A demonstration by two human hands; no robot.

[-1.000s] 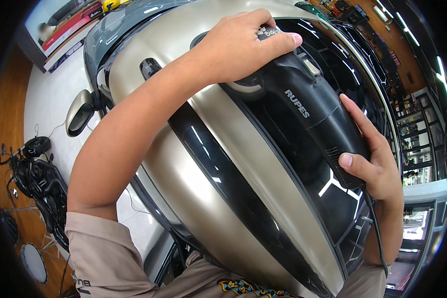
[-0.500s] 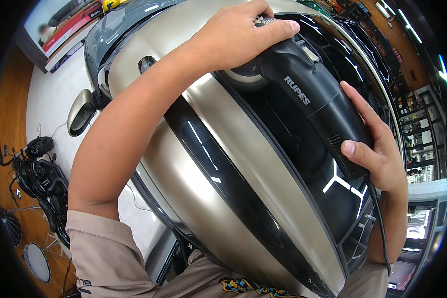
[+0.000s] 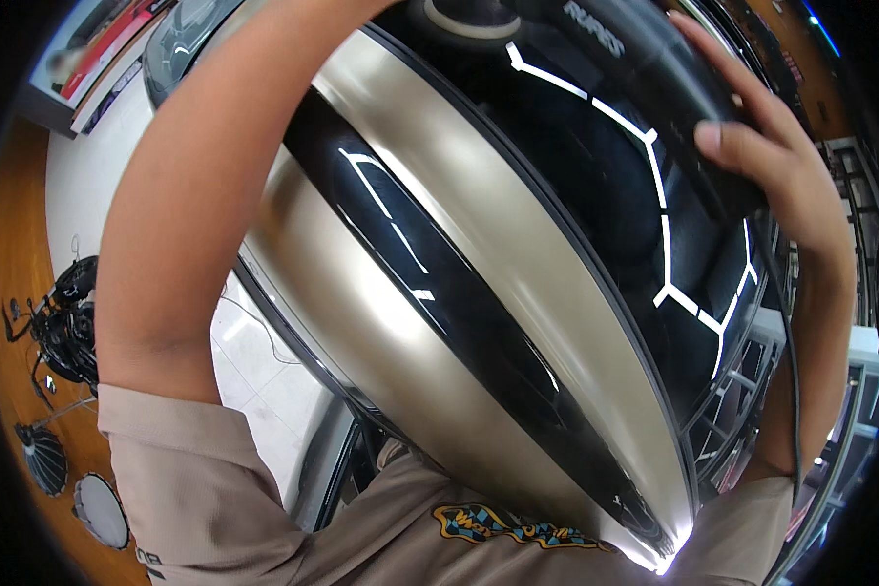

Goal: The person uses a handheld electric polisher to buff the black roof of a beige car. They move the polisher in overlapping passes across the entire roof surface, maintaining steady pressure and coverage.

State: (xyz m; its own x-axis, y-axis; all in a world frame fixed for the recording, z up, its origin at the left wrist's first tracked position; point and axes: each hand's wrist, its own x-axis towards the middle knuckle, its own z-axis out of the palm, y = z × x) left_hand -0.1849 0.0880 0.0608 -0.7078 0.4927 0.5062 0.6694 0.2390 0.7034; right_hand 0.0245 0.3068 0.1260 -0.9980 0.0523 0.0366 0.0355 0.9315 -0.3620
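My right hand (image 3: 776, 156) is wrapped round the rear body of a black polishing machine (image 3: 645, 83), with the thumb on top and the fingers along the far side. The machine's round pad (image 3: 474, 20) lies on a glossy black car panel (image 3: 566, 166), and its head is cut off by the upper edge. My left forearm (image 3: 200, 166) reaches up and out past that edge, leaving the left hand out of sight. A black power cord (image 3: 791, 352) runs down from the machine beside my right forearm.
Beige-gold bodywork (image 3: 518, 225) with a black stripe (image 3: 439, 264) curves close in front of me. At the left are a motorcycle (image 3: 63, 342), a grey car (image 3: 181, 49), and photo lights with a white round face (image 3: 100, 510). Shelving (image 3: 855, 195) lines the right side.
The polisher and both arms have moved up in the picture, the machine also slightly right. My left hand, earlier on the polisher's head, has left the view. The right hand keeps its grip.
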